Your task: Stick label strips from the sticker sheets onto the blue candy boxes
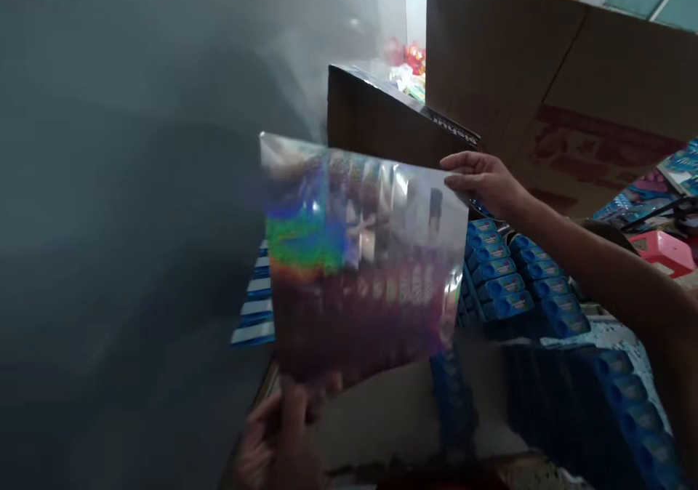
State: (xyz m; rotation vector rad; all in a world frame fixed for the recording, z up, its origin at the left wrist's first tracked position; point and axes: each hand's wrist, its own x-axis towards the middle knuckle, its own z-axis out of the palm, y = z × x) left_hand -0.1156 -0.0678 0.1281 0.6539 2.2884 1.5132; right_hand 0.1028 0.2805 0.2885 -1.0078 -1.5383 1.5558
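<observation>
Between my two hands is a shiny holographic sheet (371,257), silvery above and purplish below, with a rainbow band on its left side. It is tilted and faces me. My right hand (488,181) pinches its upper right corner between thumb and fingers. Low in view, my left hand (289,428) is closed on its bottom left edge, somewhat blurred by motion. Behind the sheet and to its right stand rows of blue packs (499,279), partly covered by it. Striped blue-and-white pack edges (256,304) show at its left.
An open cardboard box (382,115) stands behind the sheet. A larger cardboard panel with red print (545,75) rises at the right. More blue packs (638,403) lie at lower right. A grey wall (136,185) fills the left. A pink plastic item (662,251) is at far right.
</observation>
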